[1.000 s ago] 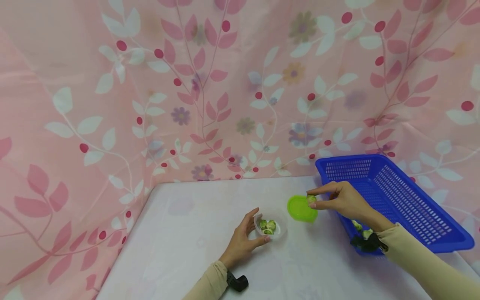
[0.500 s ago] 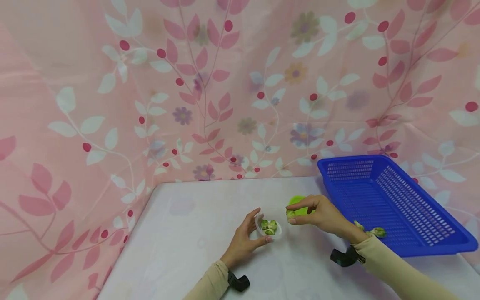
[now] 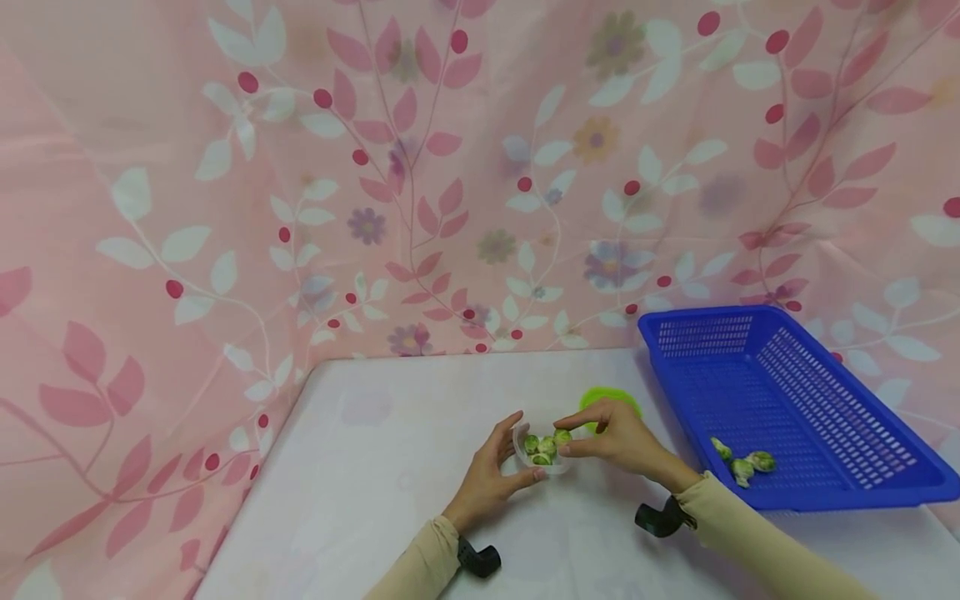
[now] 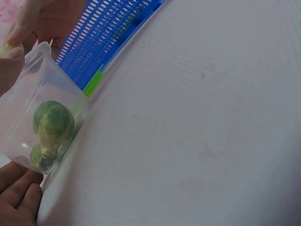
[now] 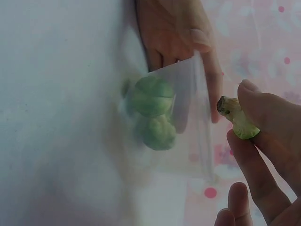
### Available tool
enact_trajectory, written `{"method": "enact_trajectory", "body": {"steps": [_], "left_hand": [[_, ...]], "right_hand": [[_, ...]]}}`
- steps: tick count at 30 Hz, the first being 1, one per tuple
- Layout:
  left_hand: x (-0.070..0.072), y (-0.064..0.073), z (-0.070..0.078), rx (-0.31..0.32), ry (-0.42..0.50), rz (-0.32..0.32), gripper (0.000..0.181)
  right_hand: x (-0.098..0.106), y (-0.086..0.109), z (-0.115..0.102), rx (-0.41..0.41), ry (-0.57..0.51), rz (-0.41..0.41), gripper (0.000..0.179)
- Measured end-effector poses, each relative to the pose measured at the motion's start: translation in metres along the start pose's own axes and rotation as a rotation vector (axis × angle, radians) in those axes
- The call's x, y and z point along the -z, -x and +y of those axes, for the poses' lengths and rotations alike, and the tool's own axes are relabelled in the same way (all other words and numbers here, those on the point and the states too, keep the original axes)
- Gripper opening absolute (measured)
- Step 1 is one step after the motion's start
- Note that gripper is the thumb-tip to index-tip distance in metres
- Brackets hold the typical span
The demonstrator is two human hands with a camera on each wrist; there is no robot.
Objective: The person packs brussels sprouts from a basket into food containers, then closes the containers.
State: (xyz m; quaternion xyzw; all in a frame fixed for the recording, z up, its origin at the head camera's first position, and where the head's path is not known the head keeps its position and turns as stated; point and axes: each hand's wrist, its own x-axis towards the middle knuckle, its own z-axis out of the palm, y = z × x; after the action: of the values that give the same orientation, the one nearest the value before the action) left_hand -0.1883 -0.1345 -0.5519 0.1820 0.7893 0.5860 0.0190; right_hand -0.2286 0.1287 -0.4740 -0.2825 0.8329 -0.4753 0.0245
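My left hand (image 3: 486,482) holds a small clear plastic container (image 4: 59,87) on the white table, thumb on the near side and fingers round the far side. Several green Brussels sprouts (image 5: 151,96) lie in its bottom. My right hand (image 3: 622,440) pinches one Brussels sprout (image 5: 241,123) between thumb and fingertips, right at the container's rim. In the right wrist view its cut stem end points toward the container. A bright green lid (image 3: 609,393) lies behind the right hand, which partly hides it.
On the right stands a large blue plastic basket (image 3: 806,442) with slotted walls. A few Brussels sprouts (image 3: 742,471) lie in its near left corner. A pink floral cloth (image 3: 480,208) hangs behind the white table (image 3: 360,467).
My right hand has moved left from beside the basket to the container, carrying the pinched Brussels sprout. The left hand stays on the container.
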Motion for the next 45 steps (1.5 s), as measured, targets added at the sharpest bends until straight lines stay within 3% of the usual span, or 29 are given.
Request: {"method": "enact_trajectory", "body": {"steps": [10,16,32,40,45], "left_hand": [[0.000,0.000,0.003,-0.001,-0.002,-0.004,0.091],[0.000,0.001,0.004,-0.006,-0.002,0.001,0.091],[0.000,0.000,0.000,-0.019,0.012,-0.015,0.092],[-0.001,0.001,-0.002,-0.017,0.013,-0.013,0.092],[0.000,0.001,0.000,-0.014,0.011,-0.010,0.091]], "right_hand": [[-0.009,-0.005,0.011,-0.052,0.030,-0.033,0.035],[-0.010,-0.012,0.013,-0.036,0.107,-0.040,0.036],[-0.005,-0.035,-0.015,-0.068,0.279,-0.251,0.025],[-0.008,-0.041,-0.020,-0.108,0.342,-0.274,0.024],[-0.013,-0.043,-0.028,-0.144,0.453,-0.270,0.023]]}}
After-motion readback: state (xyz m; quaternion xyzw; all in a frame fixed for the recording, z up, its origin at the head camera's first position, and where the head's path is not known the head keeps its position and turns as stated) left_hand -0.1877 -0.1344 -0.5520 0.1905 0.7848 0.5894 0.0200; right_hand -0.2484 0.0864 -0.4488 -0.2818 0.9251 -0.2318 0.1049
